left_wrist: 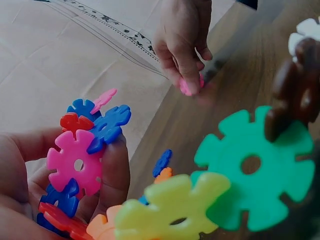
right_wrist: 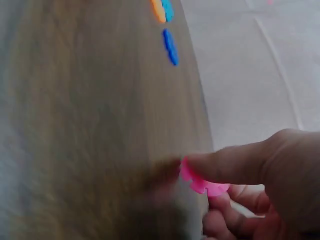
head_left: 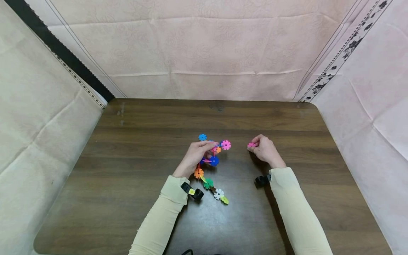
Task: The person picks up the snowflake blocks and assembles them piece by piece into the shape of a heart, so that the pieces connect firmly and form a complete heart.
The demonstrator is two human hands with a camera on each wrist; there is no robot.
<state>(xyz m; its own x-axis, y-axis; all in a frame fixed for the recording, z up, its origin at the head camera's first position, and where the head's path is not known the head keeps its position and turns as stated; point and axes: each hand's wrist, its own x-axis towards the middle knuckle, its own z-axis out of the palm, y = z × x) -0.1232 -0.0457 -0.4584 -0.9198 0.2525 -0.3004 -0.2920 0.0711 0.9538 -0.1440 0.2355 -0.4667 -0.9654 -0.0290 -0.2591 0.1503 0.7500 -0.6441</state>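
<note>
My left hand point(head_left: 195, 156) grips a chain of notched plastic discs in several colours, its fingers round the pink disc point(left_wrist: 76, 164) and its neighbours. From that hand the chain trails toward me through an orange disc point(head_left: 198, 173), a green disc point(head_left: 208, 183) and a white disc point(head_left: 219, 194) to a yellow-green end. Another pink disc point(head_left: 225, 145) sticks out at the right of the chain. Apart from it, to the right, my right hand point(head_left: 267, 151) pinches a single pink disc point(right_wrist: 202, 183) between thumb and fingers, over the table.
A brown wood-grain table point(head_left: 140, 198) lies under both hands. Beyond the left fingers shows a blue disc point(head_left: 202, 137). Patterned pale cloth point(head_left: 204, 53) hangs behind the table and at both sides. Black wrist cameras, one on the left wrist point(head_left: 192, 191), jut inward from the sleeves.
</note>
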